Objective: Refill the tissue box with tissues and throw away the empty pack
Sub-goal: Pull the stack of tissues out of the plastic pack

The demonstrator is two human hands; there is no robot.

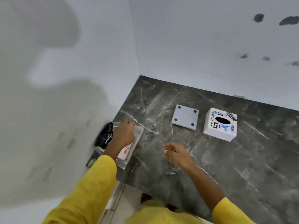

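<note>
A white tissue box point(220, 124) with stickers and a dark oval slot stands on the dark marble counter point(210, 159), right of centre. Its flat white base plate point(185, 117) with dark corner dots lies just left of it, apart from the box. At the counter's left edge lies a clear plastic tissue pack point(129, 151) with pink print. My left hand point(124, 135) rests on top of the pack, fingers curled over its far end. Hovering above the counter between pack and box, my right hand point(175, 153) has loosely bent fingers and holds nothing.
A black packet with "Dove" lettering point(106, 136) sits against the left wall beside the tissue pack. White walls enclose the counter at left and back. The counter's front edge runs below my arms, with pale floor underneath.
</note>
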